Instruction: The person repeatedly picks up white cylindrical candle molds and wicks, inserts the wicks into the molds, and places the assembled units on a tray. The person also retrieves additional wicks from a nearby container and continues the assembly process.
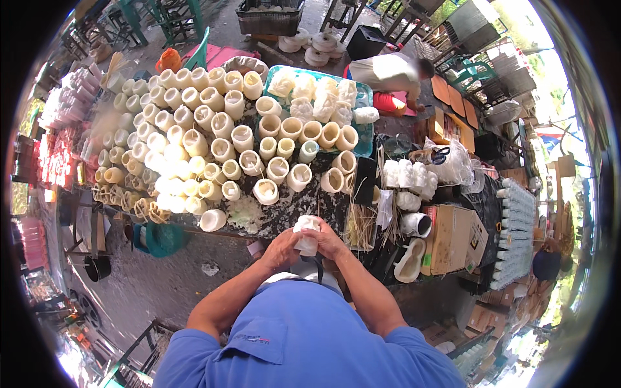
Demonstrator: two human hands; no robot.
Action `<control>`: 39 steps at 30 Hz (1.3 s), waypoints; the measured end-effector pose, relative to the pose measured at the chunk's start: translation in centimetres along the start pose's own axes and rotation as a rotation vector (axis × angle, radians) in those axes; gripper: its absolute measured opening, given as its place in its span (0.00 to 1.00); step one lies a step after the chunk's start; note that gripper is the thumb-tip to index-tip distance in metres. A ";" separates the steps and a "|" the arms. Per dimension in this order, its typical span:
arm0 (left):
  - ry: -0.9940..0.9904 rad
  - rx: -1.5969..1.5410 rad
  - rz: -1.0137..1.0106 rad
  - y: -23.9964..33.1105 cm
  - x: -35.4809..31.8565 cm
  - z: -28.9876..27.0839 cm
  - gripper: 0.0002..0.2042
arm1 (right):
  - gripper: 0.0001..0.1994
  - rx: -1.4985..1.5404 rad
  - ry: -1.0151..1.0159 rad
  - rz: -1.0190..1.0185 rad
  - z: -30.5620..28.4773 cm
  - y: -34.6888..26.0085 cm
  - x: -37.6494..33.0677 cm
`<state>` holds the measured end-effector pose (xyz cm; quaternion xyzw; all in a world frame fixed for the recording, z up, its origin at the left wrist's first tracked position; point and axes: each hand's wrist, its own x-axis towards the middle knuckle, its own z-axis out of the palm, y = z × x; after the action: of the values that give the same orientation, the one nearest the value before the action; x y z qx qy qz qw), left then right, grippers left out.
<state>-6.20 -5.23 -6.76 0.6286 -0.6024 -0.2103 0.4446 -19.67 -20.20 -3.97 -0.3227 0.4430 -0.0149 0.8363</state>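
Note:
Close in front of me, at the table's near edge, both my hands hold a white, knobbly cylindrical piece (306, 224). My left hand (282, 251) wraps its left side, and my right hand (327, 243) grips it from the right. The fingers cover part of its lower half. Beyond it, many cream-coloured, thick-walled cylindrical moulds (222, 149) stand in rows on the dark table (326, 208), their open tops facing up. One mould (213, 220) sits alone at the near edge. A turquoise tray (366, 137) at the back holds several white lumpy pieces (304, 85).
To the right lie a bundle of thin straw-like sticks (359, 227), white rolls (402, 176), a clear plastic bag (453, 161) and a cardboard box (451, 239). Farther right are rows of clear glass-like items (515, 233). Another person (388, 74) bends down beyond the table.

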 end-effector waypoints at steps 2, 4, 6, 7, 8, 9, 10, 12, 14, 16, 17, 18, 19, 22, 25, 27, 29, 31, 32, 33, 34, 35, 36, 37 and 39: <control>-0.009 0.063 -0.054 0.4 -0.6 -1.1 0.29 | 0.37 -0.200 0.043 -0.159 1.1 -1.9 1.1; 0.040 0.129 -0.131 0.7 -2.0 -2.8 0.31 | 0.36 -0.381 0.160 -0.266 1.7 -5.9 1.9; 0.140 0.215 -0.338 0.8 -4.0 -4.8 0.29 | 0.37 -0.320 0.125 -0.509 2.1 -12.3 4.0; 0.166 0.313 -0.367 0.5 -5.1 -5.9 0.25 | 0.37 -0.398 0.130 -0.585 2.3 -16.2 5.8; 0.198 0.209 -0.558 0.3 -6.1 -6.5 0.23 | 0.37 -0.470 0.208 -0.735 3.0 -19.5 8.0; 0.210 0.282 -0.643 0.3 -7.6 -7.5 0.22 | 0.39 -0.615 0.333 -0.749 3.5 -22.9 10.5; 0.259 0.392 -0.659 0.2 -9.0 -8.3 0.20 | 0.42 -0.740 0.360 -0.839 3.9 -26.1 13.0; 0.378 0.475 -0.788 0.3 -12.2 -9.4 0.18 | 0.47 -0.935 0.404 -0.728 4.4 -30.5 18.1; 0.482 0.476 -0.950 0.9 -15.8 -10.0 0.14 | 0.50 -1.268 0.414 -0.580 4.8 -31.9 22.4; 0.683 0.321 -1.148 1.6 -19.3 -9.8 0.10 | 0.50 -1.849 0.474 -0.398 4.6 -31.8 25.3; 0.738 0.326 -1.201 2.1 -21.2 -9.9 0.10 | 0.50 -1.938 0.479 -0.427 4.2 -31.6 26.3; 0.804 0.289 -1.311 2.1 -22.6 -9.5 0.10 | 0.49 -2.035 0.487 -0.433 3.9 -31.4 26.9; 0.802 0.335 -1.307 2.8 -24.2 -9.2 0.08 | 0.50 -2.031 0.501 -0.429 3.6 -31.4 27.4; 0.754 0.366 -1.471 3.7 -28.7 -8.6 0.09 | 0.52 -1.999 0.537 -0.465 3.0 -31.7 28.0; 0.822 0.500 -1.429 3.5 -32.9 -7.6 0.09 | 0.50 -2.042 0.524 -0.557 2.2 -32.8 27.9; 0.761 0.586 -1.592 3.0 -35.7 -7.3 0.10 | 0.41 -1.952 0.521 -0.663 1.6 -33.3 27.6; 0.893 0.462 -1.534 2.0 -38.3 -7.9 0.08 | 0.36 -1.899 0.416 -0.636 1.5 -33.6 27.2; 0.970 0.450 -1.454 0.6 -40.4 -9.1 0.08 | 0.33 -1.891 0.427 -0.641 2.6 -33.1 25.7; 0.995 0.400 -1.516 -0.3 -41.3 -10.1 0.09 | 0.31 -1.891 0.505 -0.663 3.7 -32.4 24.5; 1.021 0.440 -1.475 -1.2 -42.1 -11.4 0.09 | 0.29 -1.755 0.505 -0.767 5.6 -31.7 23.0; 1.031 0.433 -1.507 -2.2 -42.8 -12.8 0.10 | 0.27 -1.618 0.539 -0.796 8.2 -30.8 21.0; 1.055 0.433 -1.507 -3.4 -43.3 -14.2 0.11 | 0.25 -1.493 0.427 -0.915 11.0 -29.1 18.5; 1.114 0.369 -1.521 -4.9 -43.8 -15.7 0.11 | 0.23 -1.360 0.365 -0.988 14.3 -26.7 15.8; 1.125 0.335 -1.510 -6.8 -44.4 -17.5 0.11 | 0.22 -1.351 0.255 -0.968 17.9 -23.8 13.1; 1.119 0.307 -1.428 -11.1 -45.6 -21.8 0.11 | 0.19 -1.250 0.090 -0.857 25.8 -16.2 8.9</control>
<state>9.11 43.15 -16.84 0.9135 0.2105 -0.0178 0.3476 9.29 -22.14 8.79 -0.8796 0.2386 -0.0979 0.3997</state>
